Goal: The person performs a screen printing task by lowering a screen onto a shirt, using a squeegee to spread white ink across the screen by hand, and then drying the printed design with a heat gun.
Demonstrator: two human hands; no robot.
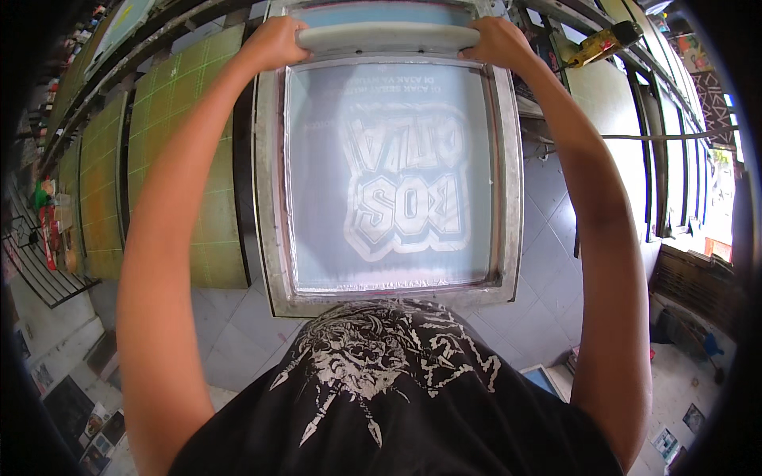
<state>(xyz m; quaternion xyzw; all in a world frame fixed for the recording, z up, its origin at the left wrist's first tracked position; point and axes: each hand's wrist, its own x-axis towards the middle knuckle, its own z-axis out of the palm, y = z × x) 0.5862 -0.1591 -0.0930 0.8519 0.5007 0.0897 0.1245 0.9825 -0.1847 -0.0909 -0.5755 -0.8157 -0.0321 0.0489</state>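
Both my arms reach forward to a long pale squeegee (389, 37) lying crosswise near the far end of a screen-printing frame (508, 198). My left hand (278, 44) is closed round its left end, and my right hand (498, 44) grips the right end. Toward me stretches the frame's mesh (321, 198), bluish grey, with a mirrored white lettering design (409, 186) showing in it. Along the mesh's near edge runs a ragged whitish strip (373, 285). The squeegee's blade edge and what lies beneath the mesh are hidden.
Greenish boards (186, 166) with grid lines stand on racks at the left. Pale boards (611, 151) line the right, below a yellow bottle (599, 46) with a black cap. A thin cable (667, 137) crosses there. Grey tiles (548, 238) cover the floor; my black shirt (389, 397) touches the frame's near edge.
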